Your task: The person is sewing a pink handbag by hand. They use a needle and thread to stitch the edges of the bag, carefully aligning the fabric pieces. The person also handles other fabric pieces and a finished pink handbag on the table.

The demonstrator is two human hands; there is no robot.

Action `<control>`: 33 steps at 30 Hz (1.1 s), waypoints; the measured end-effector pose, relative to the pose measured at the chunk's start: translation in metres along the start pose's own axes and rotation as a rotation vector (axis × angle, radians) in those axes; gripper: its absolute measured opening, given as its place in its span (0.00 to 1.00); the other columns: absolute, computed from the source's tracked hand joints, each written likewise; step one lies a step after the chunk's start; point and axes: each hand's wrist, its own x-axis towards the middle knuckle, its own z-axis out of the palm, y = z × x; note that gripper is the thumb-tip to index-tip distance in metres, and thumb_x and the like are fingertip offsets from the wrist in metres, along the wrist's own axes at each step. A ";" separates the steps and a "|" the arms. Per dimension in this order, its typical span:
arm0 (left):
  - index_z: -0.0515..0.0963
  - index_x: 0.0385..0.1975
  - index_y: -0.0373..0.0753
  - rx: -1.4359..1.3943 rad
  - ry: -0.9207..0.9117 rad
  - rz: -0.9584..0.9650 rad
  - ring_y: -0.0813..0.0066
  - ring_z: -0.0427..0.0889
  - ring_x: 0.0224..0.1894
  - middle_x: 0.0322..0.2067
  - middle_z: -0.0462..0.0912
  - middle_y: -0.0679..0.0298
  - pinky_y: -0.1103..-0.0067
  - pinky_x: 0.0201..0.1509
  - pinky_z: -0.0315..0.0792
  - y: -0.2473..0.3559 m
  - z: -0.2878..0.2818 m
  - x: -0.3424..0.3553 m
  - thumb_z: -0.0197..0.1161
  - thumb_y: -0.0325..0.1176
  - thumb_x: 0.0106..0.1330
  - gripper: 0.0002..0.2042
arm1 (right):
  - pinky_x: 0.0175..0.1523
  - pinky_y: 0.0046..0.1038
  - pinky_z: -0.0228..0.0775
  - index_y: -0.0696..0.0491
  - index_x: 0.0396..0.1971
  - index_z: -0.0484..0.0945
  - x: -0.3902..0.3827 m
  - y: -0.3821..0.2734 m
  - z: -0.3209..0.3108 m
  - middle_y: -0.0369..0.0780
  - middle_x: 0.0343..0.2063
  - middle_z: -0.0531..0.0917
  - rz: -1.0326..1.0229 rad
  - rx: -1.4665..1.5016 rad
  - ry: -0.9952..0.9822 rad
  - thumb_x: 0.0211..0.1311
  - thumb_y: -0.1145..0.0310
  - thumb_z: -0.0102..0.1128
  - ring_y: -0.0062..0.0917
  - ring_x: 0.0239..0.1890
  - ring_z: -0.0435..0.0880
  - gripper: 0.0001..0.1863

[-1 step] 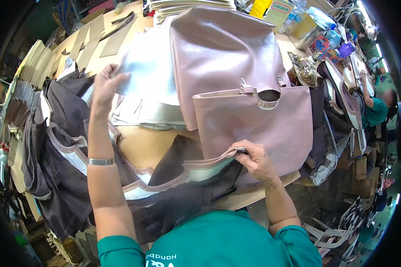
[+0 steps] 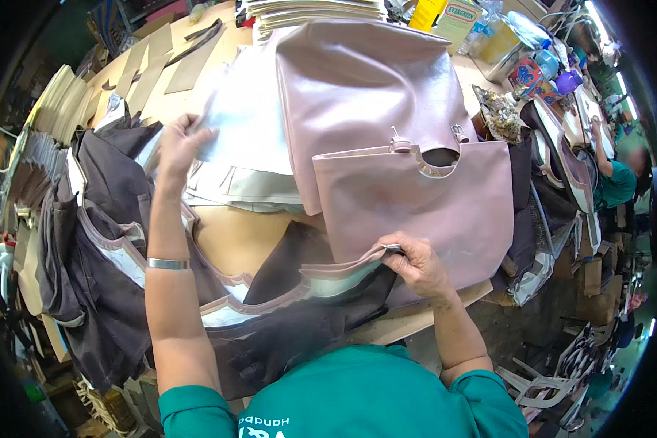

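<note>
My left hand [image 2: 182,150], somewhat blurred, is closed at the left edge of a pale white sheet [image 2: 244,109], with thumb and fingers pinching it. More pale sheets [image 2: 263,186] lie stacked beneath. My right hand [image 2: 420,266] pinches the end of a dark bag lining [image 2: 292,339] along its pink trimmed edge. A small dark shiny piece [image 2: 392,249] shows at those fingertips; its kind is unclear. Just beyond that hand lies a pink handbag panel [image 2: 416,212] with a cut-out handle hole and buckled tabs. Behind it rests a larger shiny pink bag body [image 2: 369,80].
Dark linings with pink trim [image 2: 113,190] are heaped at the left, beside stacked boards [image 2: 58,106]. Card strips [image 2: 150,62] lie on the far table. A yellow box [image 2: 427,14] and bottles stand at the back right. Another person [image 2: 617,179] works at the far right.
My left hand has shifted slightly right and down, and the pale sheet's edge moved with it. The pink bag has settled a little lower. My right hand keeps its grip.
</note>
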 end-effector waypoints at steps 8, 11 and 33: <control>0.71 0.45 0.47 1.046 0.444 0.292 0.62 0.74 0.45 0.42 0.76 0.57 0.66 0.53 0.59 -0.032 0.059 -0.015 0.56 0.45 0.53 0.20 | 0.39 0.24 0.67 0.59 0.33 0.73 -0.005 0.002 -0.010 0.42 0.28 0.78 0.045 -0.065 0.013 0.50 0.77 0.52 0.28 0.32 0.77 0.08; 0.72 0.45 0.45 0.947 0.378 0.430 0.61 0.72 0.47 0.45 0.74 0.59 0.66 0.54 0.59 -0.018 0.084 -0.023 0.53 0.45 0.57 0.18 | 0.44 0.28 0.66 0.58 0.36 0.73 0.005 -0.001 -0.028 0.45 0.33 0.77 -0.068 -0.184 0.142 0.49 0.73 0.54 0.34 0.40 0.75 0.12; 0.56 0.52 0.30 -0.454 -0.169 0.081 0.76 0.70 0.46 0.46 0.68 0.58 0.80 0.49 0.67 0.009 0.129 -0.072 0.55 0.26 0.56 0.24 | 0.30 0.18 0.61 0.58 0.29 0.74 0.026 -0.075 -0.096 0.36 0.21 0.74 -0.524 -0.588 0.686 0.38 0.77 0.56 0.17 0.24 0.71 0.12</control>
